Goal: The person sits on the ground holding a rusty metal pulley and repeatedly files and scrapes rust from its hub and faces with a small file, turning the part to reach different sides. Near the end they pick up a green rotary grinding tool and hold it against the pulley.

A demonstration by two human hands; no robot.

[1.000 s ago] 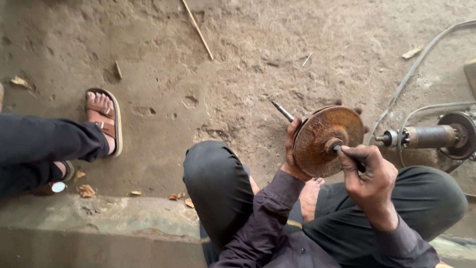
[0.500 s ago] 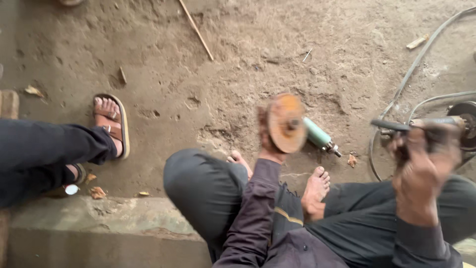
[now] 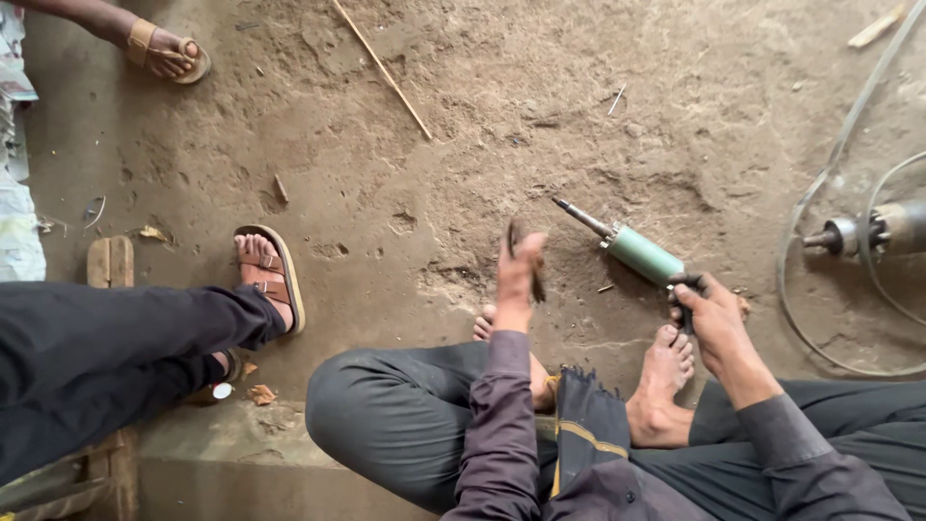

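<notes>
Dirt floor [image 3: 289,125], packed and pitted, thin stick [image 3: 382,69] lying across it at top. Far left: another person's dark trouser leg [image 3: 106,338], foot in a brown sandal [image 3: 270,275] flat on the dirt; a second sandalled foot [image 3: 164,50] at the top left corner; small wood block [image 3: 109,260] beside the leg. Centre: my left hand [image 3: 516,275] raised over the floor, fingers pressed together around a rusty disc [image 3: 526,256] seen edge-on; view is blurred, so I cannot tell how firmly it is pinched. Below it my knees in grey trousers, my bare feet [image 3: 666,381] on the ground between them. Right of centre: my right hand [image 3: 709,314], fingers curled closed on the dark rear end of a green tool [image 3: 641,253] with a metal shaft, which lies tilted on the dirt, tip pointing up-left. Far right: a motor spindle [image 3: 868,232] on the floor, well apart from my hand, with grey cable [image 3: 820,193] looping around it.
</notes>
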